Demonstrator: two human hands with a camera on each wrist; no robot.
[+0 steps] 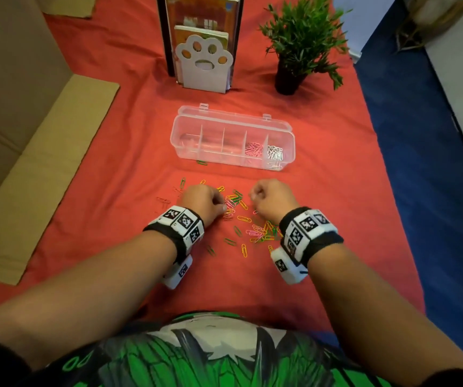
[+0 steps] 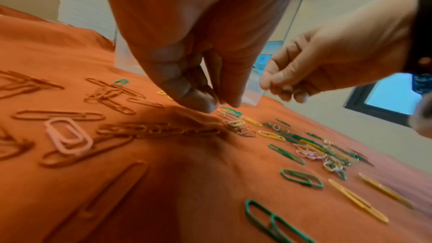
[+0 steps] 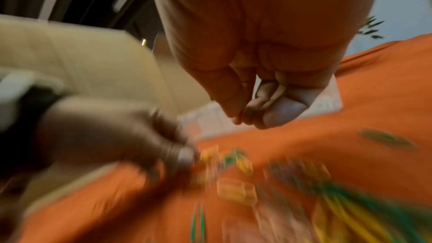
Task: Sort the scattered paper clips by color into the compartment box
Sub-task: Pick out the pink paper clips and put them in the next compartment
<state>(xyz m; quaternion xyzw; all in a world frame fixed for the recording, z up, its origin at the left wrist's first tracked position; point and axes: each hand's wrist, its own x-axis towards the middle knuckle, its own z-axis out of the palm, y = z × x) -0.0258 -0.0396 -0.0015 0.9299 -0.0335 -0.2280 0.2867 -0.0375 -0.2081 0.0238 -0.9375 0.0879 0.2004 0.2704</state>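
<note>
Green, yellow, pink and orange paper clips [image 1: 241,219] lie scattered on the orange cloth, between and around both hands. The clear compartment box [image 1: 185,152] stands open behind them, with pink clips [image 1: 253,149] in one compartment and white clips [image 1: 274,152] in the rightmost one. My left hand [image 1: 206,199] is curled, its thumb and fingertips [image 2: 205,103] pinched together down on the cloth beside orange clips [image 2: 112,97]; I see no clip between them. My right hand [image 1: 269,196] hovers above the pile with fingers curled [image 2: 287,90]; nothing shows in it. The right wrist view is blurred.
A single green clip [image 1: 202,162] lies at the box's front wall. A white paw-shaped bookend [image 1: 203,65] with books and a potted plant [image 1: 294,65] stand behind the box. Cardboard [image 1: 43,163] lies at the left. The cloth's right edge [image 1: 386,174] borders blue floor.
</note>
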